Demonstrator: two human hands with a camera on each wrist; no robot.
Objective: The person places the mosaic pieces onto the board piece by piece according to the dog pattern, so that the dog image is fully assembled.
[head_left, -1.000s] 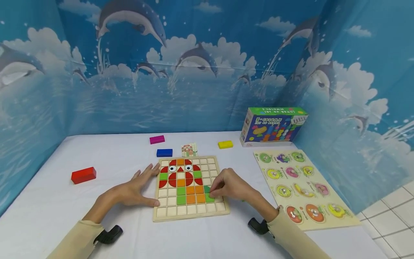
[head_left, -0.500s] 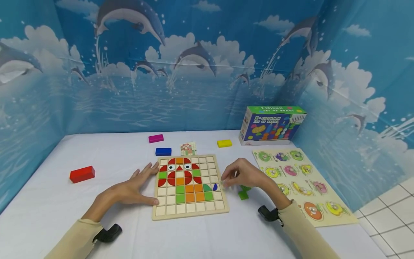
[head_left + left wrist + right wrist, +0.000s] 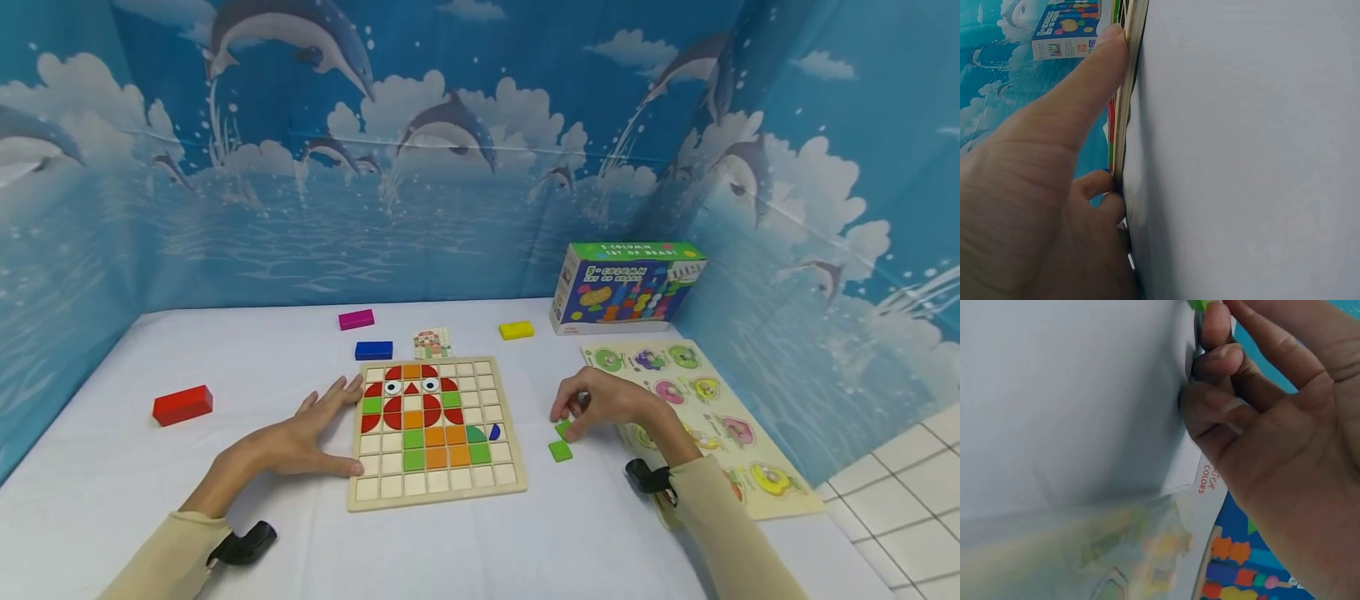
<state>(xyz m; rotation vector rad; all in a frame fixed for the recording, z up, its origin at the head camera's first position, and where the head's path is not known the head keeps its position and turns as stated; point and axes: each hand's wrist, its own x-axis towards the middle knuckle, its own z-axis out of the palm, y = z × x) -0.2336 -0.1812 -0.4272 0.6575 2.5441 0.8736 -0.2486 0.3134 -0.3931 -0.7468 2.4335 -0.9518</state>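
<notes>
Fingers of the right hand [image 3: 600, 404] pinch a green tile [image 3: 563, 428]; lift it straight. Left hand [image 3: 315, 429] lies flat, steadying the puzzle board [image 3: 435, 492].

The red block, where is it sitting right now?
In the head view the red block lies on the white table's far left, well apart from the left hand and the mosaic board.

Bright even light, soft shadows; blurred close-up wrist views.

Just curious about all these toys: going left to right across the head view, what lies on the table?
Red block → left hand → mosaic board → green tiles → right hand → peg puzzle.
</notes>
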